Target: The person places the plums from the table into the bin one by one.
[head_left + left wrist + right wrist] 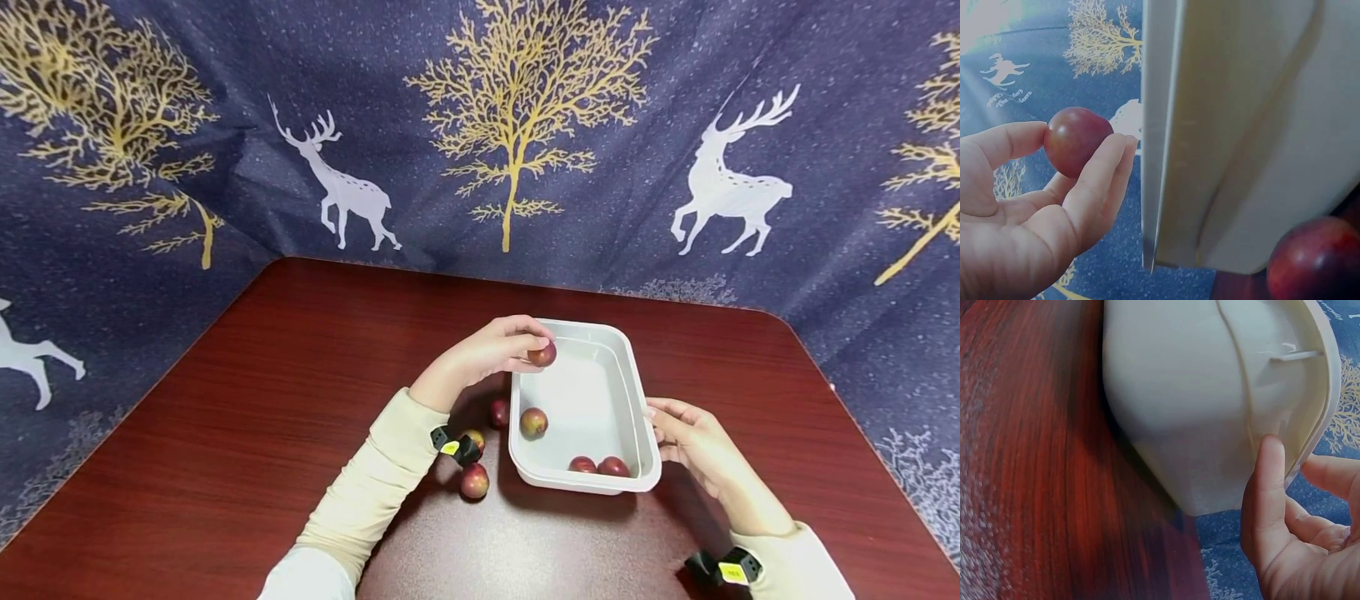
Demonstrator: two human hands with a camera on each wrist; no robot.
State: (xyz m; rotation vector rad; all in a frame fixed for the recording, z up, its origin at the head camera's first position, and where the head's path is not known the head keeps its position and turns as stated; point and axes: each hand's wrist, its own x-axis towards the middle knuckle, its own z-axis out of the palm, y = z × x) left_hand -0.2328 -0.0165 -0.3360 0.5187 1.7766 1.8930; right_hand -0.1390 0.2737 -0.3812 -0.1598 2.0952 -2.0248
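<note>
A red-yellow plum (542,353) is pinched between the thumb and fingers of my left hand (501,346), over the far left rim of a white plastic container (581,482). Seen from the left wrist, the plum (1077,140) sits at the fingertips beside the container's outer wall (1241,137). My right hand (693,442) holds the container's right side; the right wrist view has one finger (1269,475) against the wall below the rim and another digit at the rim. Inside the container lie a yellowish plum (534,422) and two darker plums (613,467) at the near end.
Left of the container, on the dark red table (300,350), are a dark plum (499,412), a yellowish plum (475,439) partly behind the left wrist strap, and a red plum (474,482). A blue cloth (450,225) with deer and trees hangs behind the table.
</note>
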